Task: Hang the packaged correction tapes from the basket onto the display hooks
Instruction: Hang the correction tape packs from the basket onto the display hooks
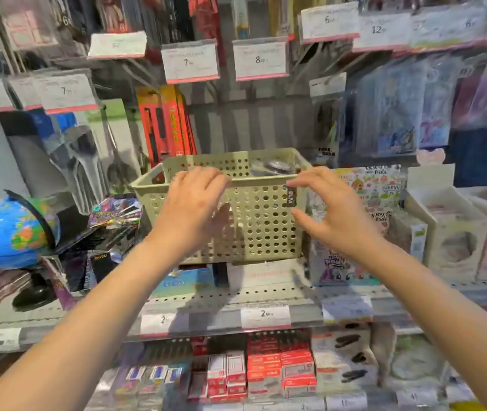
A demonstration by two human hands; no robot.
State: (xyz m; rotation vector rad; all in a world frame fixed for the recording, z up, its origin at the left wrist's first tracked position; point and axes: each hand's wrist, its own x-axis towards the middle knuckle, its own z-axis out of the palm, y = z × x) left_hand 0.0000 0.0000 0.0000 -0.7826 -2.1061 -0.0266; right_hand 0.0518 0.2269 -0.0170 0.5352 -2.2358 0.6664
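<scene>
A beige perforated basket (263,221) stands on the shelf at the centre. Inside it, near the back right corner, lies a dark packaged item (272,167), probably a correction tape; the rest of the inside is hidden. My left hand (192,206) is spread in front of the basket's near wall, fingers at the rim. My right hand (328,212) hovers at the basket's right front corner, fingers and thumb apart, holding nothing. Bare display hooks (215,93) stick out of the back panel above the basket, under price tags (190,62).
A blue globe (2,229) stands at the left beside card packs (114,215). Sticker sheets (372,197) and white boxes (456,232) sit right of the basket. Hanging packages (399,114) fill the upper right. Red boxes (281,369) fill the lower shelf.
</scene>
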